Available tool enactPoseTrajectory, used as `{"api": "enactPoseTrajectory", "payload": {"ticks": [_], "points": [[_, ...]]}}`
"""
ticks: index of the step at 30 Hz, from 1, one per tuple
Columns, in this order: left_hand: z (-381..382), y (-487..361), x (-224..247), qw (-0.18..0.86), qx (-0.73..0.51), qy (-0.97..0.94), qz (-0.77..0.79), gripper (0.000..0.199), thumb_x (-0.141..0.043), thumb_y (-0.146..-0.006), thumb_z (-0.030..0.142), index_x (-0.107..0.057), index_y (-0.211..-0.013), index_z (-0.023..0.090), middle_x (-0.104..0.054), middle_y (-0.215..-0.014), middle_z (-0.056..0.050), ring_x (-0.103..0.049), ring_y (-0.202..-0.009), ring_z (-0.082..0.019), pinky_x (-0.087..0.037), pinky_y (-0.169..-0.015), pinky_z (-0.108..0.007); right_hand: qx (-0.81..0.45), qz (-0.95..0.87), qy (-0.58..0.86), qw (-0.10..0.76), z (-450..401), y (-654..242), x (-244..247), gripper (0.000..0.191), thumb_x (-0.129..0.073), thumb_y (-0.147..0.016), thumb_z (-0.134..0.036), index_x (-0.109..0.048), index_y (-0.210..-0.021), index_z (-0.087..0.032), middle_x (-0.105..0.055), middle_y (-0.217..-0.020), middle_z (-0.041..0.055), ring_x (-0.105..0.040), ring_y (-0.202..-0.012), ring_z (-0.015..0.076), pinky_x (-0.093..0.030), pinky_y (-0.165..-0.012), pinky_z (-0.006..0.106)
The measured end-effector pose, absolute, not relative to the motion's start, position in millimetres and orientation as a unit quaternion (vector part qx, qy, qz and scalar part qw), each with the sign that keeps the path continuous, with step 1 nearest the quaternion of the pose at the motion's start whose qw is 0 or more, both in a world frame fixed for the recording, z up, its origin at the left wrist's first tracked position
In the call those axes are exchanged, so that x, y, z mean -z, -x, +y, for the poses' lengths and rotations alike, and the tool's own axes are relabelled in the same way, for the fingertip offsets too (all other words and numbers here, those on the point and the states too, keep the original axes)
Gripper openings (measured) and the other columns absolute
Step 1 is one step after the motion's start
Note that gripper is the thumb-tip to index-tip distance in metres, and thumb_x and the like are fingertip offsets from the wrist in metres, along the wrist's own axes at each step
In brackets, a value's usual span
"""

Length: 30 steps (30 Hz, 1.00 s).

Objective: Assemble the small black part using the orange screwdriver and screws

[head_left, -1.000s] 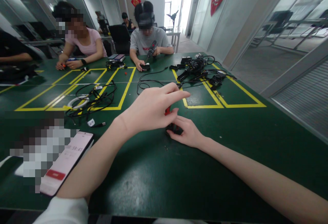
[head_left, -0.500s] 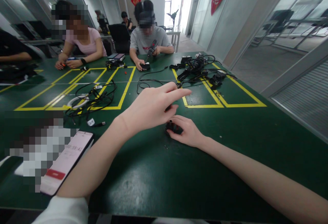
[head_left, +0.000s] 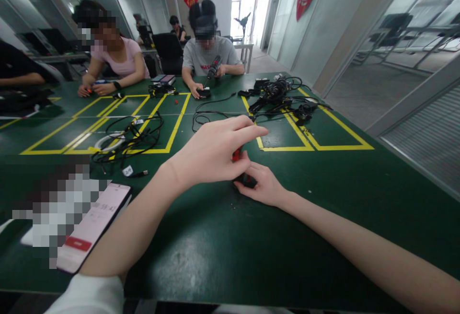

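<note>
My left hand [head_left: 219, 148] is above my right hand, its thumb and fingers closed around a short red tool handle [head_left: 236, 154]; most of the tool is hidden, and its index finger points outward. Directly beneath, a small black part [head_left: 246, 180] rests on the green tabletop [head_left: 230, 256]. The fingers and thumb of my right hand [head_left: 265, 185] are wrapped around that part, so its exact kind does not show. Tiny loose bits [head_left: 233, 206] lie just in front of it.
Left of my left forearm lies a phone [head_left: 95, 225]. Beyond are black cables [head_left: 143, 132], a white coiled cable [head_left: 109, 142], yellow tape lines [head_left: 179, 122] and a cable heap [head_left: 275, 93]. Across the table, a person [head_left: 210, 57] holds a power screwdriver [head_left: 213, 67]; another person [head_left: 117, 57] sits left.
The thumb of my left hand has moved slightly, and the red handle now shows between its fingers. My right hand stays in place around the black part.
</note>
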<state>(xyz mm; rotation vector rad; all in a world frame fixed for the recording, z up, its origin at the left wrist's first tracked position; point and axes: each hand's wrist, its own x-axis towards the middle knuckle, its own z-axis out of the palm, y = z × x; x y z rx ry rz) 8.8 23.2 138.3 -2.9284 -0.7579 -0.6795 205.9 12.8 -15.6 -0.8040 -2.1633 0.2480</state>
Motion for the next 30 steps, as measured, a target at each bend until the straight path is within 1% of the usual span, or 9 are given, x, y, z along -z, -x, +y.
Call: {"api": "enactPoseTrajectory", "payload": {"ticks": [3, 5, 7, 10, 12, 16, 21, 25, 30], "points": [[23.2, -8.7, -139.0, 0.032, 0.214, 0.943, -0.254, 0.049, -0.049, -0.091, 0.011, -0.064, -0.136, 0.022, -0.067, -0.126, -0.009, -0.070, -0.091, -0.015, -0.055, -0.078, -0.025, -0.100, -0.853, 0.316, 0.403, 12.8, -205.8, 15.1, 0.011, -0.063, -0.090, -0.019, -0.064, -0.101, -0.020, -0.073, -0.094, 0.0066, -0.071, -0.084, 0.0210, -0.060, -0.075, 0.033], [23.0, -8.6, -139.4, 0.046, 0.211, 0.939, -0.269, 0.046, -0.050, -0.093, 0.014, -0.064, -0.136, 0.023, -0.067, -0.126, -0.008, -0.070, -0.087, -0.015, -0.055, -0.075, -0.025, -0.097, -0.854, 0.311, 0.405, 12.7, -205.9, 14.6, 0.011, -0.063, -0.090, -0.019, -0.064, -0.101, -0.020, -0.073, -0.094, 0.0068, -0.071, -0.084, 0.0209, -0.059, -0.075, 0.032], [22.8, -8.4, -139.5, 0.048, 0.210, 0.939, -0.269, 0.044, -0.053, -0.092, 0.017, -0.065, -0.134, 0.022, -0.067, -0.126, -0.008, -0.070, -0.088, -0.015, -0.055, -0.075, -0.025, -0.092, -0.856, 0.308, 0.405, 12.7, -206.0, 14.1, 0.011, -0.063, -0.090, -0.019, -0.064, -0.101, -0.019, -0.073, -0.093, 0.0070, -0.071, -0.083, 0.0209, -0.059, -0.073, 0.032], [23.0, -8.3, -139.0, 0.045, 0.214, 0.940, -0.261, 0.048, -0.052, -0.088, 0.012, -0.065, -0.133, 0.022, -0.067, -0.128, -0.008, -0.071, -0.092, -0.016, -0.055, -0.078, -0.025, -0.093, -0.857, 0.306, 0.404, 12.5, -206.1, 13.7, 0.011, -0.062, -0.091, -0.019, -0.063, -0.101, -0.019, -0.074, -0.093, 0.0072, -0.071, -0.083, 0.0208, -0.059, -0.073, 0.032], [23.5, -8.3, -138.4, 0.052, 0.217, 0.936, -0.272, 0.049, -0.050, -0.089, 0.011, -0.064, -0.135, 0.022, -0.067, -0.128, -0.007, -0.071, -0.092, -0.016, -0.055, -0.078, -0.026, -0.097, -0.857, 0.309, 0.401, 12.4, -206.1, 13.7, 0.010, -0.063, -0.091, -0.020, -0.063, -0.101, -0.019, -0.074, -0.095, 0.0074, -0.071, -0.085, 0.0209, -0.060, -0.075, 0.032], [23.6, -8.2, -138.2, 0.055, 0.216, 0.934, -0.280, 0.045, -0.052, -0.092, 0.017, -0.064, -0.135, 0.022, -0.069, -0.126, -0.007, -0.071, -0.090, -0.017, -0.054, -0.075, -0.026, -0.104, -0.856, 0.319, 0.394, 12.2, -206.5, 13.7, 0.012, -0.064, -0.090, -0.020, -0.064, -0.102, -0.020, -0.074, -0.095, 0.0067, -0.071, -0.084, 0.0210, -0.060, -0.075, 0.033], [23.0, -8.4, -139.0, 0.054, 0.214, 0.935, -0.278, 0.050, -0.049, -0.089, 0.012, -0.063, -0.136, 0.023, -0.068, -0.127, -0.007, -0.071, -0.088, -0.015, -0.054, -0.077, -0.026, -0.112, -0.856, 0.316, 0.394, 12.1, -207.1, 13.6, 0.011, -0.064, -0.090, -0.020, -0.064, -0.101, -0.020, -0.073, -0.096, 0.0072, -0.071, -0.084, 0.0210, -0.060, -0.075, 0.033], [22.5, -8.3, -139.2, 0.056, 0.212, 0.933, -0.286, 0.046, -0.053, -0.091, 0.020, -0.064, -0.135, 0.023, -0.068, -0.125, -0.006, -0.071, -0.086, -0.015, -0.054, -0.074, -0.025, -0.114, -0.854, 0.320, 0.393, 12.2, -207.4, 14.3, 0.012, -0.064, -0.090, -0.021, -0.064, -0.102, -0.021, -0.073, -0.095, 0.0066, -0.071, -0.084, 0.0213, -0.060, -0.076, 0.034], [22.6, -8.9, -139.2, 0.055, 0.209, 0.934, -0.286, 0.048, -0.049, -0.089, 0.013, -0.065, -0.134, 0.023, -0.069, -0.125, -0.007, -0.071, -0.090, -0.016, -0.055, -0.077, -0.026, -0.113, -0.854, 0.320, 0.394, 12.0, -207.1, 14.1, 0.011, -0.064, -0.090, -0.020, -0.064, -0.101, -0.021, -0.073, -0.094, 0.0061, -0.071, -0.084, 0.0208, -0.060, -0.075, 0.033]]}}
